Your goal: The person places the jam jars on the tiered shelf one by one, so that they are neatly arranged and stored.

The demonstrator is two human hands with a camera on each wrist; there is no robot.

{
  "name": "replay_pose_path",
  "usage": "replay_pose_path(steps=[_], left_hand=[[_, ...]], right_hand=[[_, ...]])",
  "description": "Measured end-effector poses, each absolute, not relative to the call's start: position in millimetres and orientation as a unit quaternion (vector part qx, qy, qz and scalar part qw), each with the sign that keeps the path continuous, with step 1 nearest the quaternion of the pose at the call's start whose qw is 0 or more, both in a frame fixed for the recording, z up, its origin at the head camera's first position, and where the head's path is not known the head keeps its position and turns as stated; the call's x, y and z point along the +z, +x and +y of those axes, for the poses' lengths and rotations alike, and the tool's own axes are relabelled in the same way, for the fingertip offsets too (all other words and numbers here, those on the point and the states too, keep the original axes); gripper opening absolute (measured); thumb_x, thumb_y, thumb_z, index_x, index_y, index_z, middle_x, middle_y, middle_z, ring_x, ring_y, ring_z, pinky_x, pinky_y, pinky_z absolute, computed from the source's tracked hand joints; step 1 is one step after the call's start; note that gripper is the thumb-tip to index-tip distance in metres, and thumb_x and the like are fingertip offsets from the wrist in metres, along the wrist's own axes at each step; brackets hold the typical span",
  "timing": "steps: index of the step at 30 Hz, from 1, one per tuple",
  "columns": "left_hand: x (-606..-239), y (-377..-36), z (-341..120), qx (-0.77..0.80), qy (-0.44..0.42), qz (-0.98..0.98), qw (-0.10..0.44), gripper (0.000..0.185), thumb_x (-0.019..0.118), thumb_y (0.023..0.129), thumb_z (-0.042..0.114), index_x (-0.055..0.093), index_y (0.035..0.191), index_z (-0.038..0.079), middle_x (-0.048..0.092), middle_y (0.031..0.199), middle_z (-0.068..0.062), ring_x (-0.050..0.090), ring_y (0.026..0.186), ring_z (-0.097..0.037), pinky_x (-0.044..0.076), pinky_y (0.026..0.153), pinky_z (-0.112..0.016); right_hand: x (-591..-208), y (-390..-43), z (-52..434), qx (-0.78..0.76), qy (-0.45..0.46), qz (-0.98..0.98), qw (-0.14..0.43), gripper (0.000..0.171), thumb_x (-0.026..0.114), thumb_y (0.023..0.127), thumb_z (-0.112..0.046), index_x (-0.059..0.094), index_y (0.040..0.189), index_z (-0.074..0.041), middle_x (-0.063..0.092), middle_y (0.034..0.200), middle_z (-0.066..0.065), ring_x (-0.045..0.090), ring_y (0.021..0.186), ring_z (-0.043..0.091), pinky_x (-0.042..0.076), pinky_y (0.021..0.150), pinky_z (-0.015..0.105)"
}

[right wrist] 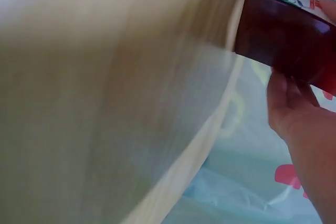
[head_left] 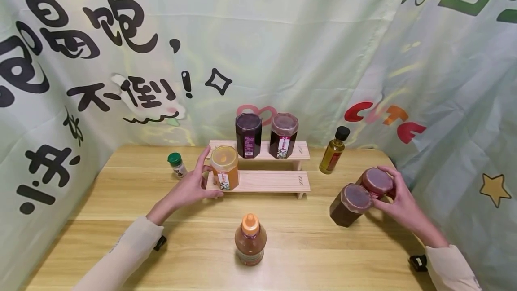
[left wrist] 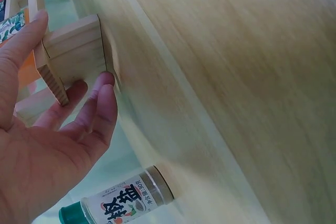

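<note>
Jars are what both your hands are working on: an orange jar (head_left: 224,168) standing at the left end of the lower step of the wooden rack (head_left: 266,182), and two dark red jars on the table (head_left: 121,201) at the right.

Rack first: two steps, carrying two dark purple jars (head_left: 248,134) on the upper step, upright and well apart from your fingers.

Dark jars at right: the near jar (head_left: 350,205) and the far jar (head_left: 377,182) are touching each other, both leaning toward the camera in the head view. Your right hand (head_left: 397,203) is wrapping the far jar from its right side, fingers curling over the lid rim; the wrist view shows fingertips (right wrist: 286,95) pressing its dark faceted wall below the label. Judging by the fill, it is likely heavy, hard-walled and smooth, so grip the flat facets mid-body, not the lid.

Orange jar: your left hand (head_left: 193,185) is cupping it, thumb reaching up by the lid, fingers (head_left: 210,192) lying low along the rack's front edge. In the wrist view the fingers are only loosely curved beside the rack's end (left wrist: 73,51); a firm grip is not showing. Full, probably heavy, possibly slippery: hold around the body.

Smaller things: a juice bottle (head_left: 250,240) near you, an oil bottle (head_left: 333,150) right of the rack, a green-capped spice shaker (head_left: 176,164) just left of your left hand.
</note>
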State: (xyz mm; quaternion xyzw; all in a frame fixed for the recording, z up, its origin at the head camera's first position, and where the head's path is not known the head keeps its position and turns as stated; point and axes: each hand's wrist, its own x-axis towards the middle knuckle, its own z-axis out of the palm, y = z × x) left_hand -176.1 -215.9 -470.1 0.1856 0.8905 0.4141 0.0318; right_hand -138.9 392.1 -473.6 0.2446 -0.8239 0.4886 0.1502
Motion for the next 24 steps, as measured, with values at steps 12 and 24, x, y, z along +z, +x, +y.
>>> replay_pose_path(steps=[12,24], left_hand=[[-468.2,-171.2,-213.8,0.411,0.18,0.893,0.033,0.145,0.1,0.082,0.03,-0.01,0.176,0.029,0.063,0.146,-0.028,0.062,0.069,-0.017,0.052,0.063,-0.037],[-466.4,-173.9,-214.3,0.417,0.178,0.89,0.04,0.145,0.1,0.083,0.034,-0.012,0.175,0.031,0.062,0.148,-0.028,0.062,0.07,-0.019,0.053,0.065,-0.04]], right_hand=[[-477.0,-127.1,395.0,0.446,0.177,-0.861,0.17,0.101,0.084,0.072,0.029,0.037,0.159,0.007,0.061,0.125,-0.02,0.062,0.104,-0.004,0.049,0.086,0.009],[-459.4,-117.8,396.0,0.41,0.082,-0.893,0.165,0.099,0.096,0.081,0.002,0.04,0.163,-0.004,0.058,0.125,-0.008,0.061,0.099,-0.004,0.051,0.08,0.013]])
